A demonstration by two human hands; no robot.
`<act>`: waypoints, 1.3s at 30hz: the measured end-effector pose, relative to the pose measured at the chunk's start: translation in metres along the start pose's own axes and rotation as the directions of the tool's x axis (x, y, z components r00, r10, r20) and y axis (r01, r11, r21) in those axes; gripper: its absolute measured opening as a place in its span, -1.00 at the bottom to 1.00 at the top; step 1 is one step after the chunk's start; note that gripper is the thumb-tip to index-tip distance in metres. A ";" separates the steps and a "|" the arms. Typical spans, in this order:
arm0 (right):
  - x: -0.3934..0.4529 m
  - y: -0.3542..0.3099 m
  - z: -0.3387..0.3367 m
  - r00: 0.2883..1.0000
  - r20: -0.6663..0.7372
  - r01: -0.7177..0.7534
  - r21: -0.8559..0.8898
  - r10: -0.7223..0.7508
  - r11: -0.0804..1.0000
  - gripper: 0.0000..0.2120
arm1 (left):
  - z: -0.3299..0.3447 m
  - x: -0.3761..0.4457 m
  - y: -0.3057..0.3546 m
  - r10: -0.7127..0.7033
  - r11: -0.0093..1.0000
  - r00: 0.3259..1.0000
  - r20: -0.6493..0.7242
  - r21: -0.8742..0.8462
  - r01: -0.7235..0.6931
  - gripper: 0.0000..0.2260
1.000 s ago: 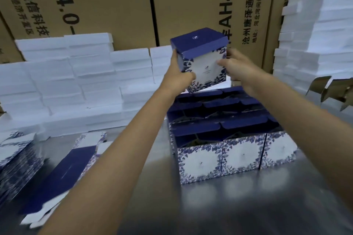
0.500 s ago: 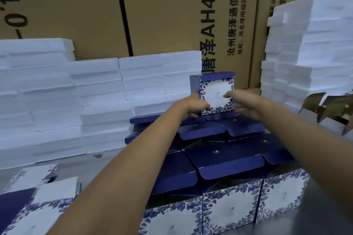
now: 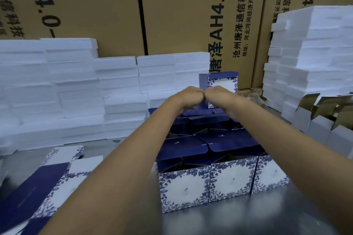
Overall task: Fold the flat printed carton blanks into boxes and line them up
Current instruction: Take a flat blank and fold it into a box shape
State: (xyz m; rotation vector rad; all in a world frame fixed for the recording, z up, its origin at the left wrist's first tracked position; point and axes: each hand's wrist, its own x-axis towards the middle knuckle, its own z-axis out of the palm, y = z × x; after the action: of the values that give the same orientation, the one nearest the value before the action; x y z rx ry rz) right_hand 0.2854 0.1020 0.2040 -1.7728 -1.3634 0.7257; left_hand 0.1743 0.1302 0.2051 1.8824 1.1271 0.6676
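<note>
Left hand (image 3: 188, 96) and right hand (image 3: 217, 94) — knuckles touching, fingers curled downward; whether they grasped anything could not be told. Folded carton (image 3: 221, 85) stood upright just beyond the hands, atop the far row of boxes (image 3: 210, 160). Flat blanks (image 3: 47, 183) lay left of the left forearm — foam slabs (image 3: 76, 89) behind.
</note>
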 end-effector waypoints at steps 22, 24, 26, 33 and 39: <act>-0.191 0.057 0.294 0.931 0.323 0.278 -0.321 -0.171 0.905 -0.52 | -0.080 -0.248 -0.281 -0.316 0.746 0.676 -0.666 0.266 0.611 -0.51; -0.193 0.070 0.305 0.907 0.256 0.413 -0.389 -0.334 0.823 -0.61 | -0.071 -0.249 -0.298 -0.302 0.668 0.732 -0.611 0.412 0.620 -0.35; -0.190 0.070 0.310 0.880 0.237 0.474 -0.426 -0.411 0.771 -0.64 | -0.072 -0.245 -0.301 -0.315 0.636 0.739 -0.595 0.446 0.630 -0.33; -0.187 0.074 0.311 0.881 0.233 0.473 -0.388 -0.412 0.791 -0.61 | -0.071 -0.246 -0.275 -0.089 0.654 0.676 -0.732 0.469 0.594 -0.54; -0.195 0.060 0.299 0.892 0.265 0.355 0.091 -0.366 0.931 -0.72 | -0.069 -0.250 -0.259 -0.083 0.773 0.621 -0.779 0.343 0.534 -0.56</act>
State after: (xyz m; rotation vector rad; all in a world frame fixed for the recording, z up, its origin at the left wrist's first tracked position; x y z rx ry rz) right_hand 0.0237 -0.0251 -0.0109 -1.3622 -1.7928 0.8068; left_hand -0.1094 0.0017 0.0131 1.7810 2.3614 1.0030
